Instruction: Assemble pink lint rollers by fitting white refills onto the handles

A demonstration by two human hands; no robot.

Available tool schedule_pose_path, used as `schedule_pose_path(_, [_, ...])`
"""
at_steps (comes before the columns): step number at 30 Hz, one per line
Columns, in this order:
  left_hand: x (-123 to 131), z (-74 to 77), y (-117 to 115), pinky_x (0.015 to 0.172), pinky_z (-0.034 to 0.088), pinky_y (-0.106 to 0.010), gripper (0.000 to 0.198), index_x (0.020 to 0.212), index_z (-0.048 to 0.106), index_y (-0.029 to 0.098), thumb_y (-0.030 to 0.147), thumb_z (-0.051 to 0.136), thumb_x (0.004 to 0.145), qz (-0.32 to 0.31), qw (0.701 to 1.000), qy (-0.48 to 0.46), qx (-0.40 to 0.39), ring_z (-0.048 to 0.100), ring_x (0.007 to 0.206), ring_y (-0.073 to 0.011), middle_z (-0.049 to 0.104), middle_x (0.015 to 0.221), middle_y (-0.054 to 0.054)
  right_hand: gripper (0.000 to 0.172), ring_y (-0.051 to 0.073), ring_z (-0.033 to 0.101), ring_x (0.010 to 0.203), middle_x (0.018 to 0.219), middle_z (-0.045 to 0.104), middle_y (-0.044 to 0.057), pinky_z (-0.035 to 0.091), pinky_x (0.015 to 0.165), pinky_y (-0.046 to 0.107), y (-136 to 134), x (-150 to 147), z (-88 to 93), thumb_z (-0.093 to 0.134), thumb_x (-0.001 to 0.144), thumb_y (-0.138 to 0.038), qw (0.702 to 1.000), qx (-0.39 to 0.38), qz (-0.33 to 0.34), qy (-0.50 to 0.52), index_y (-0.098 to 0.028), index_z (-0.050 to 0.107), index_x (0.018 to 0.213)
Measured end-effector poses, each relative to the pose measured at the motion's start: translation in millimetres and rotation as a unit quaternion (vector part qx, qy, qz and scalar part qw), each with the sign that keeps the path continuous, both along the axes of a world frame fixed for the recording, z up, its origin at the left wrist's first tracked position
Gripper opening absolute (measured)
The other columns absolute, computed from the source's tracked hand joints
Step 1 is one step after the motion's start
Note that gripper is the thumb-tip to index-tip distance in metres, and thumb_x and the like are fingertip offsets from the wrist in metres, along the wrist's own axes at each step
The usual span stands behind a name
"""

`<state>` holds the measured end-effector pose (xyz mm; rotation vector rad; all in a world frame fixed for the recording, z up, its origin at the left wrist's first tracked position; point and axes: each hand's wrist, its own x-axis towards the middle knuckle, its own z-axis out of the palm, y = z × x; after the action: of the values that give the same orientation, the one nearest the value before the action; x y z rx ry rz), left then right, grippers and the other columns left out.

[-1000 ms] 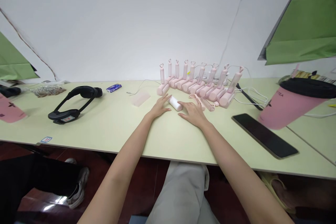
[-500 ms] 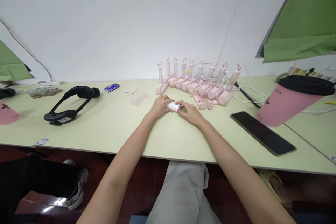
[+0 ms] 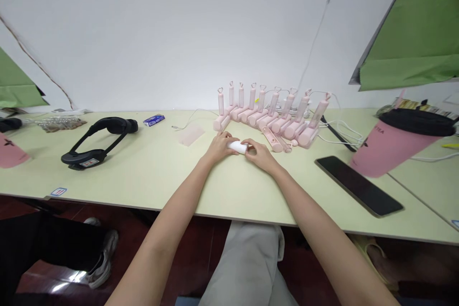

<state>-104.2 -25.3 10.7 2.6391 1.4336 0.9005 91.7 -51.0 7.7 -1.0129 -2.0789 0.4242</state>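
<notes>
As the person leans the forearms over the tabletop [image 3: 150,172], I can see in the head view that both hands meet at a small white cylinder [image 3: 237,147]. It lies sideways between them, in front of the pink devices. The left hand [image 3: 217,147] is clamped on its left end, with the fingers above and the thumb below. The right hand [image 3: 261,154] pinches the right end with thumb and fingers.

Just beyond the right hand there is a pink open casing [image 3: 272,140], and beside it lies a clear tube [image 3: 286,145]. Behind them stands a curved row of pink devices [image 3: 267,121], each having an upright piece with a small loop on top. To the left of the left hand lies a pale pink sheet [image 3: 191,136]. Farther to the right I notice a smartphone [image 3: 358,185] and a pink cup [image 3: 390,146] with a black lid [image 3: 416,122].
</notes>
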Motion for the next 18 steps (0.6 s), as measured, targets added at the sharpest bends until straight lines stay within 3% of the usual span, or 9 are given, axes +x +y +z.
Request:
schedule_pose_path(10, [-2, -1.5, 2, 0.087, 0.036, -0.036, 0.051, 0.106, 0.063, 0.028, 0.051, 0.068, 0.061, 0.014, 1.000, 0.001, -0.001, 0.042, 0.097, -0.0246, 0.052, 0.098, -0.006, 0.030, 0.017, 0.061, 0.083, 0.095, 0.066, 0.003, 0.046, 0.077, 0.031, 6, 6, -3.8, 0.042, 0.073, -0.015, 0.997, -0.027, -0.072, 0.031, -0.022, 0.058, 0.096])
schedule_pose_path(18, [-8, -2.3, 2, 0.087, 0.036, -0.038, 0.050, 0.108, 0.061, 0.028, 0.050, 0.067, 0.063, 0.041, 0.999, 0.000, 0.000, 0.042, 0.101, -0.0259, 0.051, 0.102, -0.007, 0.045, 0.020, 0.057, 0.097, 0.108, 0.062, 0.006, 0.044, 0.087, 0.037, 13, 8, -13.2, 0.054, 0.070, -0.016, 1.000, -0.026, -0.008, 0.005, -0.022, 0.054, 0.115])
